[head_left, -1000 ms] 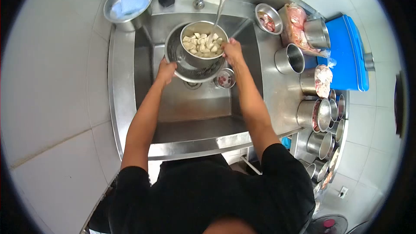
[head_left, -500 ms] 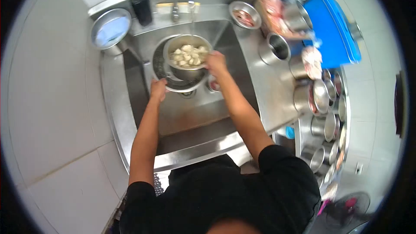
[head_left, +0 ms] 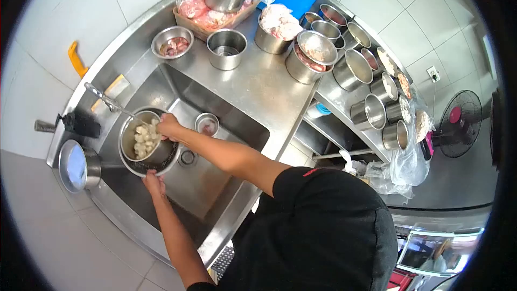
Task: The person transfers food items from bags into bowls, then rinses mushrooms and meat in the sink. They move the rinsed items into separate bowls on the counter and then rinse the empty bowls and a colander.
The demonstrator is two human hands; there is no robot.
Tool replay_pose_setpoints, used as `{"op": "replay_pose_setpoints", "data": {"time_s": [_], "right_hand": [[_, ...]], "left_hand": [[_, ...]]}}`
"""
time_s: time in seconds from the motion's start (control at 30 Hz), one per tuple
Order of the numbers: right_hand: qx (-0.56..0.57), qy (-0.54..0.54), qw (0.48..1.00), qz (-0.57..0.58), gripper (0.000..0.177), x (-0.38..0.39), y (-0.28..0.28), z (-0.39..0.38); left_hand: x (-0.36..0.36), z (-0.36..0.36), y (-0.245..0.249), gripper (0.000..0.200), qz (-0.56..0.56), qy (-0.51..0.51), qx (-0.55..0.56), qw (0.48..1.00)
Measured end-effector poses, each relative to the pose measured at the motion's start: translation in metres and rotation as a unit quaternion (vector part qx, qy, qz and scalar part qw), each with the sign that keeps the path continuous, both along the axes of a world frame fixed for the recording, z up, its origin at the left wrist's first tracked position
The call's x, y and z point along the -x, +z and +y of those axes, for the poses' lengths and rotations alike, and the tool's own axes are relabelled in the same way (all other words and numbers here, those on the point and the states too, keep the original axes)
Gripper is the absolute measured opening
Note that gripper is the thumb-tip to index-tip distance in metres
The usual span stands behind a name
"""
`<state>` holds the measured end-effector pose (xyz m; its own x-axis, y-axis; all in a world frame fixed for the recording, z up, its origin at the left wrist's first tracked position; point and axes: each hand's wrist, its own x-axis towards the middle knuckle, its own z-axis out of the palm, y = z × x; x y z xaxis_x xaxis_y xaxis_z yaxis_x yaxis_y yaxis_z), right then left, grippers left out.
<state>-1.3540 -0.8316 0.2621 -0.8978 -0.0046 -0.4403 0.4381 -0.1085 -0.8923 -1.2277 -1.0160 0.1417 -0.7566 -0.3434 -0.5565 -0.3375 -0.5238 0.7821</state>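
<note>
A steel pot (head_left: 162, 153) of pale, chunky food pieces (head_left: 144, 140) is held tilted over a perforated steel colander (head_left: 173, 163) in the sink. My right hand (head_left: 169, 127) grips the pot's rim on the side by my arm. Lower down, my left hand (head_left: 154, 184) is closed on the colander's near rim. Water runs from the faucet (head_left: 102, 97) toward the pot. A small steel bowl (head_left: 207, 124) with reddish contents sits on the sink floor beside the colander. What kind of food the pale pieces are, I cannot make out.
On the counter (head_left: 253, 97) are a bowl of meat (head_left: 172, 43), a steel pot (head_left: 226, 49) and a tray of bagged meat (head_left: 194, 19). Several filled pots line the right shelf (head_left: 355, 110). A steel container (head_left: 81, 167) stands at the left sink edge.
The camera view has turned right, so the sink appears farther left. Both hands keep their grips. The pot is tipped further, with its food pieces bunched toward one side.
</note>
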Motion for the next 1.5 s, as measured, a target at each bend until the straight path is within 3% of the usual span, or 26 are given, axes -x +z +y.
{"op": "replay_pose_setpoints", "data": {"time_s": [0.07,0.2,0.37,0.5,0.53,0.6,0.67,0.7,0.8,0.83,0.93,1.03,1.3,1.5], "right_hand": [[0.003,0.018,0.999,0.027,0.012,-0.002,-0.028,-0.009],[0.046,0.012,0.999,0.002,0.011,-0.021,-0.025,0.012],[0.102,-0.014,0.993,-0.064,0.013,-0.024,-0.007,-0.001],[-0.006,0.008,0.999,0.046,0.008,0.007,-0.011,0.009],[-0.156,0.047,0.978,0.128,0.011,0.011,-0.002,0.015],[-0.309,0.09,0.924,0.209,0.013,0.01,0.018,0.023],[-0.472,0.126,0.782,0.386,0.017,0.002,0.068,0.024],[-0.477,0.13,0.776,0.392,0.017,0.003,0.074,0.025],[-0.563,0.219,0.624,0.495,0.015,0.007,0.092,0.029],[-0.569,0.218,0.617,0.499,0.015,0.009,0.097,0.029],[-0.626,0.267,0.48,0.554,0.006,0.008,0.116,0.029],[-0.644,0.274,0.42,0.578,0.005,0.011,0.136,0.033],[-0.67,0.261,0.392,0.574,0.01,0.013,0.179,0.037],[-0.653,0.213,0.326,0.649,0.007,0.021,0.192,0.055]], "left_hand": [[0.001,0.014,0.022,0.035,0.013,0.016,-0.025,0.999],[-0.014,0.005,0.003,0.02,-0.017,0.033,-0.035,0.999],[-0.025,0.02,0.027,0.042,0.01,0.07,-0.093,0.993],[-0.022,0.019,0.035,0.049,0.001,0.068,-0.072,0.995],[-0.022,0.021,0.039,0.05,0.016,0.021,-0.004,1.0],[-0.02,0.034,0.052,0.05,0.023,-0.014,0.097,0.995],[-0.009,0.045,0.059,0.05,0.036,-0.011,0.103,0.994],[-0.001,0.048,0.063,0.051,0.049,-0.011,0.117,0.992],[0.021,0.071,0.089,0.052,0.084,-0.002,0.084,0.993],[0.03,0.078,0.093,0.052,0.092,-0.001,0.077,0.993],[0.043,0.1,0.112,0.051,0.103,0.007,0.04,0.994],[0.052,0.109,0.119,0.046,0.119,0.025,0.003,0.993],[0.054,0.109,0.115,0.039,0.137,0.045,-0.033,0.989],[0.056,0.099,0.132,0.039,0.076,0.061,-0.087,0.991]]}}
